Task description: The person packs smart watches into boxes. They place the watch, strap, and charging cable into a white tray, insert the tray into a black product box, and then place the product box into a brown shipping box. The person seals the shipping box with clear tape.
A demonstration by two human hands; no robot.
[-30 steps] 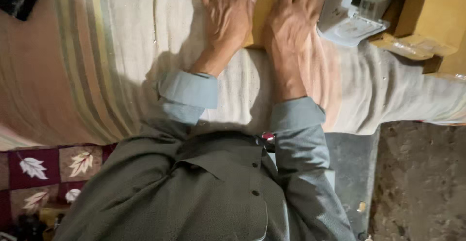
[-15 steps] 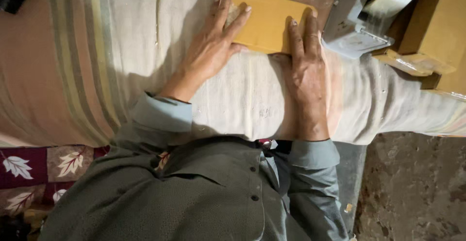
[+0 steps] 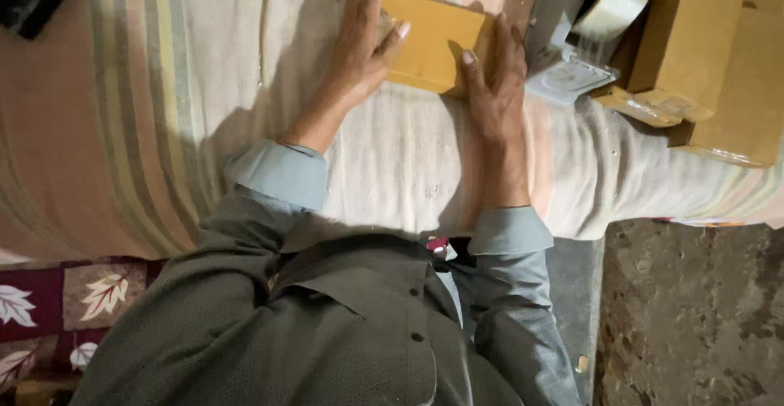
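Fingers of the left hand [image 3: 359, 42] lie flat and spread on a small yellow-brown cardboard box [image 3: 433, 38]; the right hand [image 3: 494, 79] presses its near right corner. The box rests on a striped cloth [image 3: 163, 128]. Beyond the right fingers stand a tape dispenser [image 3: 584, 38] and larger cardboard boxes [image 3: 702, 55].

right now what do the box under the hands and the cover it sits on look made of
Box: looks like cardboard or stiff paper, matte mustard yellow, with flat faces and crisp folded edges; both hands, left and right, press on it. Cover: woven cloth, probably cotton, dull and pale with faded stripes; it creases and drapes softly over the edge.
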